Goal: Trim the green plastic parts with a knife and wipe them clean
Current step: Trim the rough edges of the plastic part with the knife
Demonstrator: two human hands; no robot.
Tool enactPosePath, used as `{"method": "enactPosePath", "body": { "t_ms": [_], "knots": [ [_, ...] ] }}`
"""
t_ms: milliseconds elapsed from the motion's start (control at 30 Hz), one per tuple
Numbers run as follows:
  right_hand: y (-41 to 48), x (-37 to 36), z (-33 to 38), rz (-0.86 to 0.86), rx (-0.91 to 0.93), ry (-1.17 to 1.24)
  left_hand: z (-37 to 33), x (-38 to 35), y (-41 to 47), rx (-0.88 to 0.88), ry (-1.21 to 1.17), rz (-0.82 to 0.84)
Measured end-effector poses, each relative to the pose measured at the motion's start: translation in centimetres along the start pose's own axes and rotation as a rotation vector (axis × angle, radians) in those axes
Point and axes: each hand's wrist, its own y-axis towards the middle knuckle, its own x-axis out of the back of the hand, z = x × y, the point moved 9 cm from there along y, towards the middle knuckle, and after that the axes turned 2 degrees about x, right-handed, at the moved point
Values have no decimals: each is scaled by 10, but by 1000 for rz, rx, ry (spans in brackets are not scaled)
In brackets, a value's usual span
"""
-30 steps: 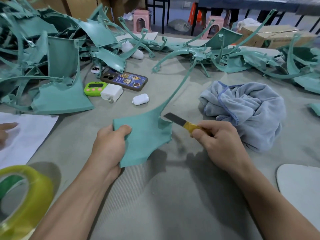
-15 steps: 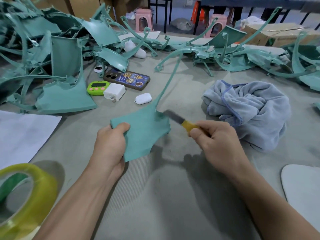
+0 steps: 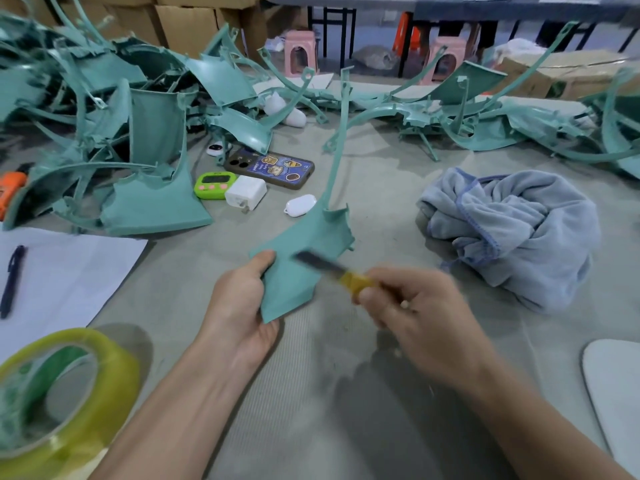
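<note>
Head view: the left hand grips the green plastic part at centre, thumb on its face. At its four o'clock the right hand curls round the knife, whose blurred blade lies across the part. Trimming seems underway. Wiping would then call for the cloth at two o'clock.

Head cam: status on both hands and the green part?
Left hand holds green part by its near edge. Right hand holds knife, blade blurred, across the part. Cloth lies apart on the right, nothing blocking.
</note>
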Motion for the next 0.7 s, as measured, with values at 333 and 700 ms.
{"method": "enactPosePath", "body": {
  "t_ms": [333,700],
  "knots": [
    [-2,-11,-1,92,-13,-11,-1,7,2,-92,40,-47],
    [4,-3,-45,-125,-487,1003,3,-20,-6,-267,247,183]
  ]
}}
